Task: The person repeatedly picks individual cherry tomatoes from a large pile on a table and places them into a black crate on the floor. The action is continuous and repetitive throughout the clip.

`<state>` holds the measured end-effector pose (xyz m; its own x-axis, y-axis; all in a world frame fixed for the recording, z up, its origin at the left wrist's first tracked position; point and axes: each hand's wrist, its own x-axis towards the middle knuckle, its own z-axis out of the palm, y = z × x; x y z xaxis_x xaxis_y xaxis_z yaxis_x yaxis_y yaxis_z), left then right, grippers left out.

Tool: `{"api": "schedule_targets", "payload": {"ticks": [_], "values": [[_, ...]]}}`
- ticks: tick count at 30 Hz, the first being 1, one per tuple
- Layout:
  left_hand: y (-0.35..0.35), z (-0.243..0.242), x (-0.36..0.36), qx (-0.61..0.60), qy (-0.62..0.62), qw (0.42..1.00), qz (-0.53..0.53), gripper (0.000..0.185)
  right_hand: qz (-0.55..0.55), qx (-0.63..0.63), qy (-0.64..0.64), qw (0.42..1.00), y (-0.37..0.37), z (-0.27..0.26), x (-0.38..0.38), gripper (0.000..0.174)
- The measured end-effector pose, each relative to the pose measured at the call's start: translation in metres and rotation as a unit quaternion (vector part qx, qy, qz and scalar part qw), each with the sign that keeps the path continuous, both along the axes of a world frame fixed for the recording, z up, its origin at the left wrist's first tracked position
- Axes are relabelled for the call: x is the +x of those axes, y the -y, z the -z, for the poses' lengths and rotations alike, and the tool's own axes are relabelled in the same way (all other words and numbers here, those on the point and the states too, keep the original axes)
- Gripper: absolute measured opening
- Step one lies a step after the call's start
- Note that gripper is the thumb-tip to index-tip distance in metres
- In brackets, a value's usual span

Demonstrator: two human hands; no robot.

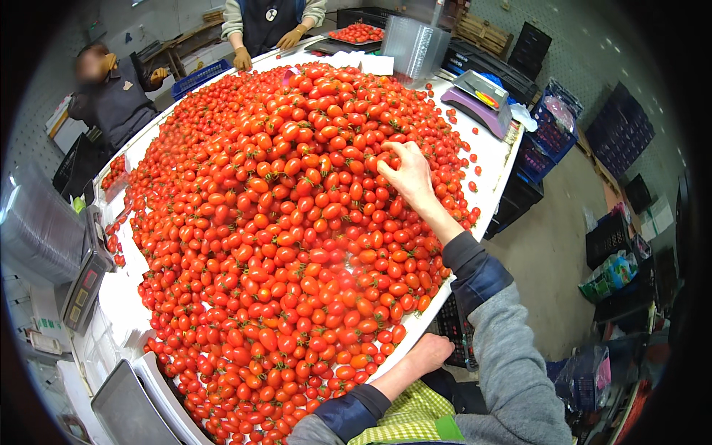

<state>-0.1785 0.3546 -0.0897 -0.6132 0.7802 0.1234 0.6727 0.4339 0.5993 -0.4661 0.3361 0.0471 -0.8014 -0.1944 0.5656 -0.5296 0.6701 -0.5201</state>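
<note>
A large heap of small red cherry tomatoes (289, 222), some with green calyxes, covers much of the white table (489, 161). At the right slope of the heap, my right hand (409, 169) has its thumb and fingers apart and bent, their tips at the tomatoes; no tomato is plainly gripped. My left hand (433, 353) is curled just past the near table edge, beside and partly over a black crate (453, 328). The inside of its fingers is hidden, so what it holds, if anything, cannot be told.
A purple scale (478, 108) and stacked clear plastic containers (414, 50) stand at the far right. Another scale (83, 289), more containers (39, 222) and a grey tray (130, 406) are at left. Two gloved people (272, 28) (119, 100) are across the table. Crates (548, 133) stand right.
</note>
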Motion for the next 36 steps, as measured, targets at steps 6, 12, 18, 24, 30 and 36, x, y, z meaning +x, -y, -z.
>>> {"api": "schedule_targets", "payload": {"ticks": [6,12,18,24,30,36], "values": [[-0.002,0.001,-0.002,0.004,0.014,1.000,0.005,0.017,-0.032,0.028,0.065,0.997,-0.013,0.020,-0.013,0.036],[-0.002,-0.003,-0.002,-0.008,0.022,1.000,0.011,0.017,-0.126,-0.434,0.325,0.831,-0.031,0.008,-0.007,0.041],[-0.003,-0.003,-0.001,0.004,0.022,1.000,0.006,0.015,-0.113,-0.338,0.308,0.882,0.022,-0.035,-0.033,0.026],[-0.008,-0.001,0.000,-0.011,0.055,0.998,-0.021,0.010,0.041,0.066,0.021,0.997,0.080,-0.050,-0.061,0.047],[-0.005,-0.005,-0.003,0.012,0.049,0.999,-0.009,0.010,-0.116,-0.333,0.280,0.893,0.060,-0.041,-0.066,0.033],[-0.011,-0.006,-0.003,-0.030,0.061,0.998,-0.006,0.011,-0.206,-0.679,0.389,0.588,0.033,-0.035,-0.070,0.030]]}}
